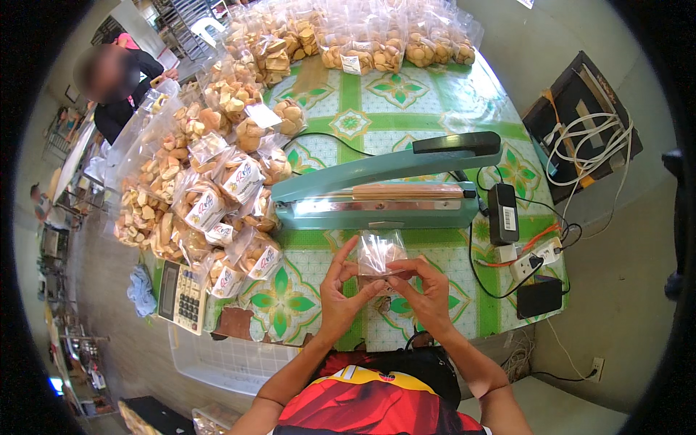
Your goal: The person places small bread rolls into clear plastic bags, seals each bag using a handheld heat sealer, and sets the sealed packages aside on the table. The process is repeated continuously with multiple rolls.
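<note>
A small clear plastic bag (380, 250) stands between my two hands, just in front of the heat sealer. Its top is clear and shiny, while the contents lower down are too hidden by fingers to make out. My left hand (344, 296) pinches the left side with thumb and fingers. On the other side, my right hand (425, 293) grips the bag, its thumb close to the left thumb. Beyond the hands lies the teal heat sealer (377, 219), its long arm (377, 168) with a black handle raised at the right end.
Filled bags of biscuits (203, 196) crowd the table's left side, and more biscuit bags (391, 43) line the back. A calculator (181, 296) lies at the left edge. At right are a black power adapter (502, 214), a power strip (535, 261) and cords. Another person (119, 94) sits far left.
</note>
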The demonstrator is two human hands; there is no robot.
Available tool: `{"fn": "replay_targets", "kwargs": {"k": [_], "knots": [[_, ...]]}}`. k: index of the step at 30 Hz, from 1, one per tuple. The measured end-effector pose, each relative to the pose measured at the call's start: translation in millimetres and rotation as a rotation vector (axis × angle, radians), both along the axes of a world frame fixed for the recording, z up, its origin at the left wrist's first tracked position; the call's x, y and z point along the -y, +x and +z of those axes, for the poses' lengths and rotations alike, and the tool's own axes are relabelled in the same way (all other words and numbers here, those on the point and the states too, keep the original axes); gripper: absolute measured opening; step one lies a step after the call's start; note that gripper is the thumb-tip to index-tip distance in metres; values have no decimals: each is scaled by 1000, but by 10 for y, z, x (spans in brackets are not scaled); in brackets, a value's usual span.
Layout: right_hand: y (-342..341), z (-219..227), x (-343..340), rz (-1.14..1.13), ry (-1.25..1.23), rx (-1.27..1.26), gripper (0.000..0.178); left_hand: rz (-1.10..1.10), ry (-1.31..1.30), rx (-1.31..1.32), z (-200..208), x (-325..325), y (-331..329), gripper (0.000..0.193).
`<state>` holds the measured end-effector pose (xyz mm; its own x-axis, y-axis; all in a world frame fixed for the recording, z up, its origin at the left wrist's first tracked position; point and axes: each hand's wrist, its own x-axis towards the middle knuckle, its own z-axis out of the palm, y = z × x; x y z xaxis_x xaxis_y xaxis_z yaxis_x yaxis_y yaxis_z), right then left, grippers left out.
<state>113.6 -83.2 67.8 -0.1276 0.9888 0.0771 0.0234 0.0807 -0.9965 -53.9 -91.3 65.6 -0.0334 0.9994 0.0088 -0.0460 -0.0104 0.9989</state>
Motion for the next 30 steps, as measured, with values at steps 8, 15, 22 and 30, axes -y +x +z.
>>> {"fn": "replay_targets", "kwargs": {"k": [8, 15, 22, 30], "knots": [[-81, 20, 55, -126, 118, -5, 18, 34, 25, 83, 3, 20, 10, 80], [-83, 19, 77, -198, 371, 116, 18, 43, 66, 117, 25, 18, 38, 81], [0, 19, 74, -103, 171, 111, 16, 5, 5, 38, 109, -44, -87, 75], [244, -51, -14, -64, 129, 153, 11, -6, 199, -29, 1027, -660, -959, 60]]}}
